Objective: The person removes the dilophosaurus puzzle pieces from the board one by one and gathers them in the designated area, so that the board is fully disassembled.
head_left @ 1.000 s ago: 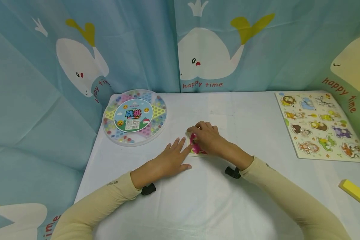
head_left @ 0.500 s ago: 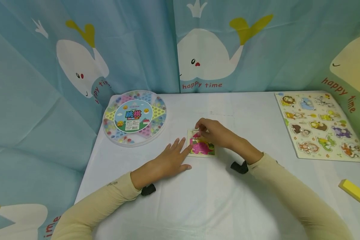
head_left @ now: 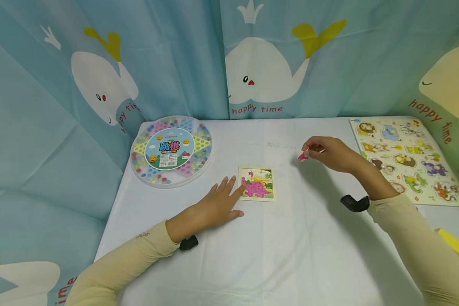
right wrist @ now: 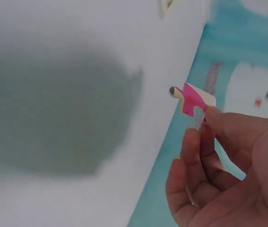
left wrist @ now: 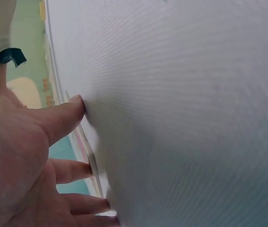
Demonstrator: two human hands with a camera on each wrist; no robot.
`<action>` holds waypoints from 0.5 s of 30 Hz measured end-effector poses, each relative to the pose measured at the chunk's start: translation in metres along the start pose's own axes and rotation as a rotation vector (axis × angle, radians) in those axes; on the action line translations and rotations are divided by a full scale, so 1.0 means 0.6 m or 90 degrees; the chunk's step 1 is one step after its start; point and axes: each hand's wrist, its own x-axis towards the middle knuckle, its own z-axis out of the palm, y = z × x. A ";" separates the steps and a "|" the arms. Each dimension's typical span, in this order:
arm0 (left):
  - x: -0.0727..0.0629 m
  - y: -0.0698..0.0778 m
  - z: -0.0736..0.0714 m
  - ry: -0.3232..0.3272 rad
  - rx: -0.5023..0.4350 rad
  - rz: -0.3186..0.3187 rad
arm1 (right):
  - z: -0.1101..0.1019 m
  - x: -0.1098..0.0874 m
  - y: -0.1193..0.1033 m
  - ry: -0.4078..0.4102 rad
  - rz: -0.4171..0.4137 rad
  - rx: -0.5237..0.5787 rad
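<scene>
A small jigsaw puzzle (head_left: 257, 187) with a pink dinosaur picture and a pale border lies flat near the middle of the table. My left hand (head_left: 214, 205) rests to its left, fingers spread, with the index fingertip at the picture's left side. In the left wrist view, the fingers of that hand reach down to the puzzle's edge. Off to the right of the puzzle, my right hand (head_left: 332, 154) pinches a pink jigsaw piece (right wrist: 194, 100) between thumb and fingers. The piece is held up above the white table, and its knob and notch show in the right wrist view.
A round Chinese checkers box (head_left: 171, 151) with coloured beads stands at the back left. On the right lies an animal puzzle board (head_left: 413, 159). A yellow block (head_left: 453, 243) is partly covered by the right sleeve. A patterned curtain (head_left: 176, 63) hangs behind the table.
My right hand has moved from the puzzle to the right, taking a pink jigsaw piece with it. More of the puzzle is uncovered. My left hand has stayed in place.
</scene>
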 end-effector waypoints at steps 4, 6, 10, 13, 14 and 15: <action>0.000 0.000 0.000 0.001 0.005 0.000 | -0.021 -0.015 0.051 -0.015 0.036 0.012; 0.001 0.000 0.000 0.000 0.006 -0.001 | -0.027 -0.022 0.071 -0.026 0.053 0.024; 0.000 0.001 -0.001 0.001 0.005 -0.002 | -0.028 -0.028 0.096 -0.036 0.073 0.063; -0.001 0.001 -0.001 0.000 0.004 -0.002 | -0.019 -0.024 0.101 -0.048 0.078 0.108; -0.001 0.001 -0.001 0.001 0.004 -0.002 | -0.014 -0.021 0.100 -0.054 0.081 0.125; -0.001 0.001 -0.001 0.002 0.004 -0.001 | -0.010 -0.018 0.098 -0.059 0.082 0.137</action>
